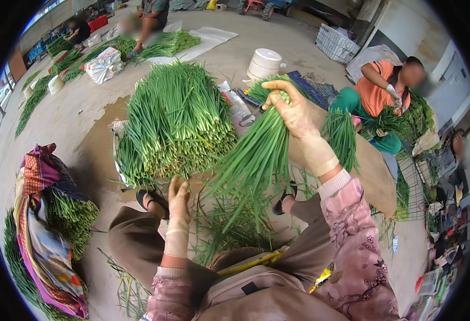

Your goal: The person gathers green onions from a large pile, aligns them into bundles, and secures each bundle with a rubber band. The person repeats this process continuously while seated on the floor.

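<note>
Raised at centre right, my right hand (293, 108), in a thin pale glove, grips a bunch of green leafy stalks (259, 148) by the pale cut ends, with the leaves fanning down to the left. My left hand (179, 196), gloved alike, is held low before the near side of a large stack of the same greens (178, 120); I see nothing in it, though its finger spacing is unclear. The stack's cut ends face me. Loose leaves (235, 220) are scattered on the floor between my feet.
A cloth-wrapped bundle of greens (50, 224) lies at the left. Beyond the stack stands a white bucket (264, 64). A co-worker in orange (383, 88) sits at the right with greens; others sit at the upper left. A wire rack (411, 188) is at the right.
</note>
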Available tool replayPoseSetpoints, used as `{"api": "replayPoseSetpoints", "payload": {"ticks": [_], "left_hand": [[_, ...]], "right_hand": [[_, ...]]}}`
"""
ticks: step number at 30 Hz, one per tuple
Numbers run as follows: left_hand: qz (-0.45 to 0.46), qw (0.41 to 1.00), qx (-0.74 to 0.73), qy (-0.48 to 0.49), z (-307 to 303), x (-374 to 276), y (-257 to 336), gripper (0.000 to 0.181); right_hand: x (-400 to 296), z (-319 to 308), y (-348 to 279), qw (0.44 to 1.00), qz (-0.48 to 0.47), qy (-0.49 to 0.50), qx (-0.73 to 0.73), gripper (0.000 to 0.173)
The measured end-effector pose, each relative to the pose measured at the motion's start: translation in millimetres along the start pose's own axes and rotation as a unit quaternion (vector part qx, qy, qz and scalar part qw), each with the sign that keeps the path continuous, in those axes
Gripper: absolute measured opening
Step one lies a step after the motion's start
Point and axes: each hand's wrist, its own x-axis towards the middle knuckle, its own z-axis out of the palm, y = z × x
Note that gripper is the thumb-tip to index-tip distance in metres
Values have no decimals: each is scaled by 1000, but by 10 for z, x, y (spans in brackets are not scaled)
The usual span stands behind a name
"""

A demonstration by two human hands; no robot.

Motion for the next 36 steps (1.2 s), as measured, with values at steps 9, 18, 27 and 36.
{"api": "replayPoseSetpoints", "payload": {"ticks": [9, 18, 27, 36], "left_hand": [[25, 985, -45, -164, 173, -394, 697, 58], [-169, 843, -343, -378, 500, -773, 94, 97], [-195, 834, -248, -453, 338, -788, -135, 77], [-225, 802, -353, -427, 357, -615, -407, 54]], "right_hand": [[206, 14, 186, 941, -165, -29, -295, 15], [-1177, 1192, -53, 656, -597, -360, -289, 12], [-1591, 1164, 364, 623, -538, -478, -307, 16], [-1722, 1010, 600, 616, -452, -552, -334, 25]]}}
